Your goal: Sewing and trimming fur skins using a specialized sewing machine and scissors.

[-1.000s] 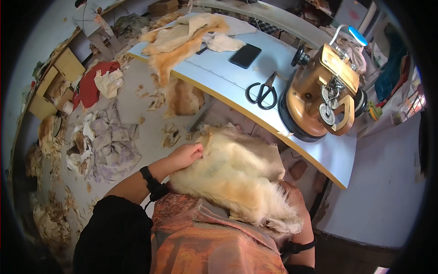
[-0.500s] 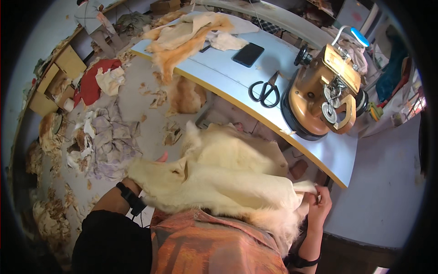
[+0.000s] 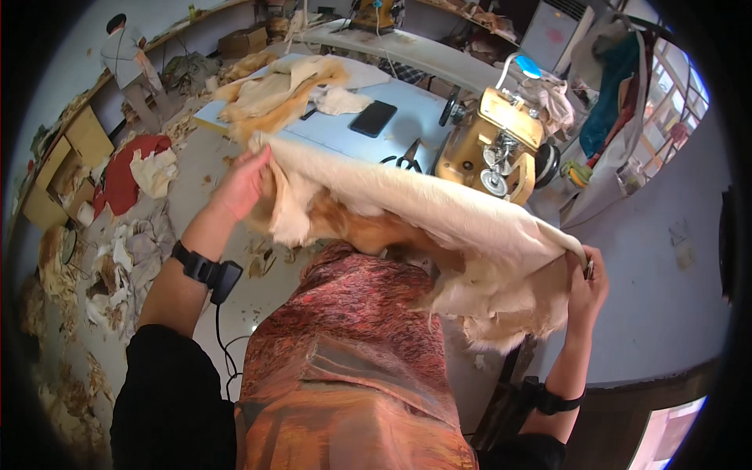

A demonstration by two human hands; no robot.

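Note:
A large cream-and-orange fur pelt [image 3: 439, 200] hangs stretched in the air between my two hands, its upper edge sloping down to the right. My left hand [image 3: 241, 186] is closed on its left corner. At the right end, the fingers of my right hand [image 3: 589, 286] grip the pelt's edge. Orange-brown fur shows on the hanging underside, above my patterned apron. Just beyond the pelt, black-handled scissors [image 3: 404, 160] lie on the table, partly covered by it. A tan fur sewing machine [image 3: 501, 133] stands behind the right half, its base hidden by the pelt.
On the light blue table [image 3: 333, 142] lie a black phone [image 3: 374, 119] and more orange-and-cream fur pieces [image 3: 294, 86]. Cloth and fur scraps [image 3: 125, 262] cover the floor at left, near a red cloth [image 3: 133, 168]. Another person [image 3: 129, 66] stands at the far left.
Both hands have raised the pelt from my lap and spread it out. My left hand has moved up and forward. The view has shifted, and the pelt now overlaps the table edge.

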